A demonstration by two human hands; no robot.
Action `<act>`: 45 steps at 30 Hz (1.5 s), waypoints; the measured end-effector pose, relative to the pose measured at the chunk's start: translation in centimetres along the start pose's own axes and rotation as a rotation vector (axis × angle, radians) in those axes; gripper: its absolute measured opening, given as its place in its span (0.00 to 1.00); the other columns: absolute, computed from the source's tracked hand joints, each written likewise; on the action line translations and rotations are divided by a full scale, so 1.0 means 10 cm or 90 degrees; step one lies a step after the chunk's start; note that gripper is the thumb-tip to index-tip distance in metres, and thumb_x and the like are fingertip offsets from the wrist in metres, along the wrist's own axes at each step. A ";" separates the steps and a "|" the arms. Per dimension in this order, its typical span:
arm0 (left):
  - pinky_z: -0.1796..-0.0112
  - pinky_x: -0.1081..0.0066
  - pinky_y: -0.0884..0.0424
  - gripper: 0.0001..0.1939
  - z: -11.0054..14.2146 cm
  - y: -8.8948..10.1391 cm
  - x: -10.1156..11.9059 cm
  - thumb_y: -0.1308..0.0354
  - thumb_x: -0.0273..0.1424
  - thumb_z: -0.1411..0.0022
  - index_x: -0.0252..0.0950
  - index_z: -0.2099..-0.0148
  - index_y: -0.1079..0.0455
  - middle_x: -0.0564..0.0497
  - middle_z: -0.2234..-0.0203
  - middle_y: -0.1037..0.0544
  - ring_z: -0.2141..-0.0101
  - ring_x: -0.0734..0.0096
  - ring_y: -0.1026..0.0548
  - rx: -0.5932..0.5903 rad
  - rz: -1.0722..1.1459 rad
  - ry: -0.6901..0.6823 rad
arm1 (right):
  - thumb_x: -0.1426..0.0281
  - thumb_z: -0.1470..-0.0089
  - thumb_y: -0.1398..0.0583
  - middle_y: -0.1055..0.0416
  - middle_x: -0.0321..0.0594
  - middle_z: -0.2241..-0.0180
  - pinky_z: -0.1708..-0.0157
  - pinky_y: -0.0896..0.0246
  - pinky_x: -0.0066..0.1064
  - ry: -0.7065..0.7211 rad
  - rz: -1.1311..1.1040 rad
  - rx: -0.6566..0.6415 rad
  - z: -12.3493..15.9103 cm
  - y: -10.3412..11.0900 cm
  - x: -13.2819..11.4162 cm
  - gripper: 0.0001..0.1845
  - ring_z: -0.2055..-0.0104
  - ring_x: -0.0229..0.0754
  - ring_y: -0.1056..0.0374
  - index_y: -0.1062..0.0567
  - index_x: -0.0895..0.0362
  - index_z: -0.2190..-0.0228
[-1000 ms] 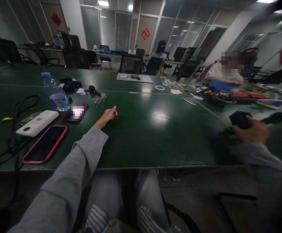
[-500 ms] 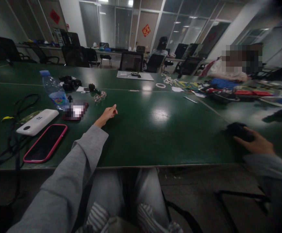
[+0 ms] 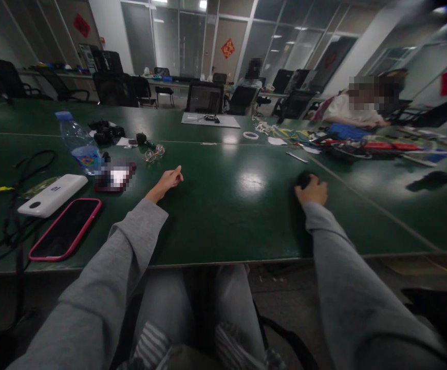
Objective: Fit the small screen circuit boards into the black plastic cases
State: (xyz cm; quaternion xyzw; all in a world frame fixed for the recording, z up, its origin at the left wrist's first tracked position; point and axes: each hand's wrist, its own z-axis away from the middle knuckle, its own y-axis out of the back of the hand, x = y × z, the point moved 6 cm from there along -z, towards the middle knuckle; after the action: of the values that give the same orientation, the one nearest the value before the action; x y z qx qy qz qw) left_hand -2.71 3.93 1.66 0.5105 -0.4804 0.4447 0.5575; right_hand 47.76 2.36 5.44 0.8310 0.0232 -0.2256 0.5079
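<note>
Right hand [image 3: 313, 191] closed over small black object [image 3: 303, 178] mid-desk. Left hand [image 3: 168, 181] rests loosely curled, empty. Pink-cased phone [image 3: 66, 228], white power bank [image 3: 52, 195], plastic water bottle [image 3: 77, 141] crowd left; dark green desk [image 3: 231, 216] bare between hands to near edge.

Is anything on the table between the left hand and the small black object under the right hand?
Nothing visible. The left hand rests on the green table, the right hand covers the black object, and only bare tabletop with a light glare lies between them. The glasses and phone lie off to the left.
</note>
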 end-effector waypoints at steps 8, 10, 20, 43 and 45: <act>0.73 0.75 0.41 0.27 0.02 -0.09 0.03 0.57 0.47 0.31 0.33 0.67 0.26 0.53 0.80 0.32 0.78 0.75 0.35 -0.013 -0.253 -0.061 | 0.64 0.43 0.41 0.36 0.49 0.52 0.52 0.35 0.44 0.379 -0.087 -0.136 0.88 -0.95 -2.29 0.35 0.53 0.50 0.34 0.43 0.49 0.36; 0.70 0.73 0.39 0.29 0.04 -0.15 0.05 0.59 0.49 0.32 0.35 0.62 0.24 0.51 0.78 0.27 0.74 0.72 0.31 -0.025 -0.365 -0.074 | 0.64 0.43 0.42 0.37 0.49 0.52 0.52 0.34 0.45 0.433 -0.116 -0.155 1.10 -0.97 -2.55 0.34 0.52 0.51 0.34 0.43 0.50 0.36; 0.71 0.72 0.39 0.37 0.03 -0.19 0.02 0.60 0.56 0.36 0.31 0.56 0.23 0.49 0.79 0.27 0.77 0.71 0.31 -0.025 -0.363 -0.007 | 0.62 0.43 0.42 0.37 0.53 0.45 0.44 0.37 0.50 0.487 -0.295 -0.177 1.26 -0.99 -2.64 0.36 0.42 0.54 0.38 0.45 0.59 0.37; 0.80 0.74 0.54 0.20 0.16 -0.19 0.06 0.40 0.46 0.40 0.32 0.60 0.31 0.57 0.83 0.37 0.84 0.83 0.44 -0.025 -0.097 0.145 | 0.61 0.50 0.34 0.42 0.54 0.39 0.38 0.48 0.54 0.558 -0.417 -0.283 1.34 -1.00 -2.71 0.45 0.36 0.55 0.44 0.46 0.57 0.37; 0.80 0.73 0.58 0.19 0.18 -0.19 0.05 0.39 0.46 0.41 0.34 0.67 0.34 0.59 0.84 0.41 0.86 0.84 0.48 -0.050 -0.068 0.169 | 0.61 0.50 0.33 0.42 0.54 0.39 0.37 0.49 0.54 0.560 -0.419 -0.292 1.35 -1.00 -2.71 0.45 0.36 0.55 0.45 0.46 0.56 0.37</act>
State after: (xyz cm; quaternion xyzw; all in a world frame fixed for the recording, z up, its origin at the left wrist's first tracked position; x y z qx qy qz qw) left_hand -0.89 1.97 1.93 0.4502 -0.3915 0.4589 0.6583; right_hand 16.05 0.83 2.79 0.6648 0.5356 0.0050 0.5207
